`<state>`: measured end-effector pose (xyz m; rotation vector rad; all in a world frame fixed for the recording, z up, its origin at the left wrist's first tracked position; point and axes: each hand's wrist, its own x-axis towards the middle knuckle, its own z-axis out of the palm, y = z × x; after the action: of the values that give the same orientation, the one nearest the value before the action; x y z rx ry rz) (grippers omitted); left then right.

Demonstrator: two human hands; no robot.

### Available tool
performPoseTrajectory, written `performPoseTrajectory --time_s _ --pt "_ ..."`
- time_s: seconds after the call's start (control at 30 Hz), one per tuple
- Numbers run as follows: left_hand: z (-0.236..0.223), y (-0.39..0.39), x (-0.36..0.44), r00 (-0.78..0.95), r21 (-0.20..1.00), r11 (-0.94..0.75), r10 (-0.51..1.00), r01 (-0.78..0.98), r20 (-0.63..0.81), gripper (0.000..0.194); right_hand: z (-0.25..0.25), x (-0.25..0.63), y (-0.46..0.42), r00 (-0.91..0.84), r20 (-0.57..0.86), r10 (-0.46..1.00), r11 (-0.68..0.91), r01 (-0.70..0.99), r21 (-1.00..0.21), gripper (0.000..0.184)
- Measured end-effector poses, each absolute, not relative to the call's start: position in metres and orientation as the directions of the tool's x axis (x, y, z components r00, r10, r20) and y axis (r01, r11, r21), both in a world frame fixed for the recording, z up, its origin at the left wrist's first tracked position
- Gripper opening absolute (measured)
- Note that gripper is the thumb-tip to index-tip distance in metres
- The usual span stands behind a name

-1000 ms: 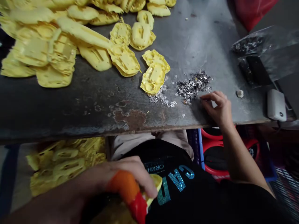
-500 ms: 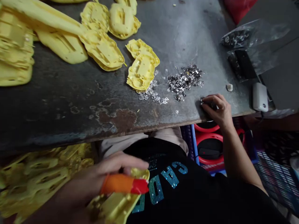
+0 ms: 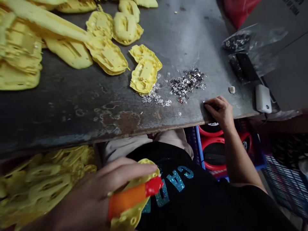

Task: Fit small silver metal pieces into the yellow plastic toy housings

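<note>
My left hand (image 3: 103, 186), low and near my body, is closed on a yellow plastic shell (image 3: 146, 166) with moulded posts along its edge. One finger wears an orange and red cover (image 3: 134, 195) and lies across the shell. At the table's front edge, my right hand (image 3: 221, 112) is closed in a pinch with its fingertips down at the tabletop. A bright bit of a small metal piece (image 3: 203, 102) shows at the fingertips; most of it is hidden. To its left lies a loose pile of small metal pieces (image 3: 186, 83). Beyond these rest two yellow shells (image 3: 145, 72), partly over flatter silvery pieces (image 3: 156, 98).
Yellow shells (image 3: 21, 70) are heaped at the table's left, and more yellow parts (image 3: 45, 179) lie below. Plastic bags (image 3: 260, 41), a white device (image 3: 263, 98) and a whitish lump (image 3: 232, 89) sit at right. A blue crate (image 3: 197, 150) with red-rimmed items stands under the edge.
My left hand has turned the yellow shell and raised it slightly. My right hand stays at the table edge, its fingertips lower over the small metal piece. The view has shifted a little.
</note>
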<state>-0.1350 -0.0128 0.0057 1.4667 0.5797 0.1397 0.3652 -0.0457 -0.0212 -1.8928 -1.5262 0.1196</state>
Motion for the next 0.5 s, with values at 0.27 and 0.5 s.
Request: performPoseTrajectory --time_s 0.27,0.5 --pt "0.003 0.004 -0.082 0.819 0.823 0.566 0.445 0.056 -0.362 0.057 0.012 0.244 -0.061 -0.160 0.297 0.941 0.336 0.347 -0.876 0.011" --pt "-0.023 -0.043 -0.106 0.598 0.802 0.515 0.758 -0.303 -0.260 0.070 -0.040 0.163 -0.065 -0.437 0.004 0.900 -0.059 -0.130 -0.990 0.010"
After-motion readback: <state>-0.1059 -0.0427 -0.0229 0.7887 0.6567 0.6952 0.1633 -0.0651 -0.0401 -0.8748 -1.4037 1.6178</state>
